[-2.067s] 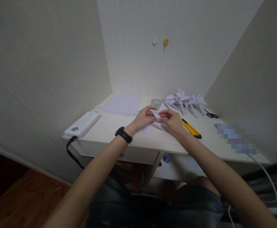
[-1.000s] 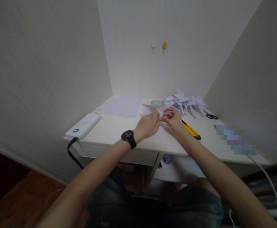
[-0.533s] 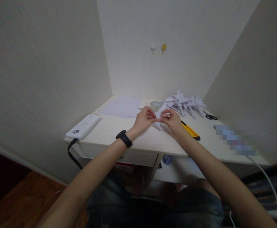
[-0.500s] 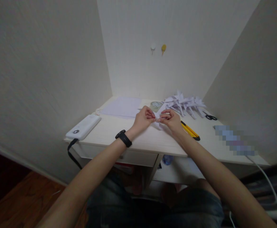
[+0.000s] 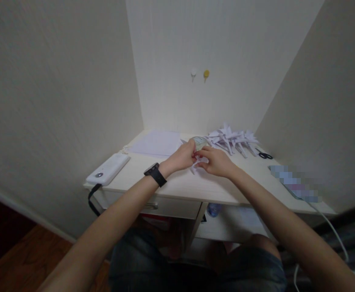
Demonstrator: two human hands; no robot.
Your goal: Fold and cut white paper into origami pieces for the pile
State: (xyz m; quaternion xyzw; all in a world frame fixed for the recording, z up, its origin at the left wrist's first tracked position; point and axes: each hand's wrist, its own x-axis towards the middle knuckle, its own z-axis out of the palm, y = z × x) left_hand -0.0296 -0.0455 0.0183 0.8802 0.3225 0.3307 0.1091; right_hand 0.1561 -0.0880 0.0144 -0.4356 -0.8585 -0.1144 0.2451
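Observation:
My left hand (image 5: 183, 156) is closed, thumb and fingers pinching a small folded white paper (image 5: 201, 160) above the desk. My right hand (image 5: 216, 161) grips the same paper from the right, its fingers bent around the edge. Parts of the paper are hidden by the fingers, so its full shape cannot be made out. Just behind the hands lies a round, pale green roll or dish (image 5: 199, 142). A pile of folded white paper pieces with pointed blades (image 5: 232, 140) rests behind and to the right.
Flat white sheets (image 5: 155, 142) lie at the back left of the white desk (image 5: 177, 182). A white power bank (image 5: 108, 168) with a black strap sits at the left edge. Black-handled scissors (image 5: 265, 155) and a blurred-out device (image 5: 294, 184) with a white cable are on the right.
Both hands have shifted their hold on the paper, and the right hand has turned more side-on. The yellow cutter knife seen before is out of sight. The view has tilted slightly up.

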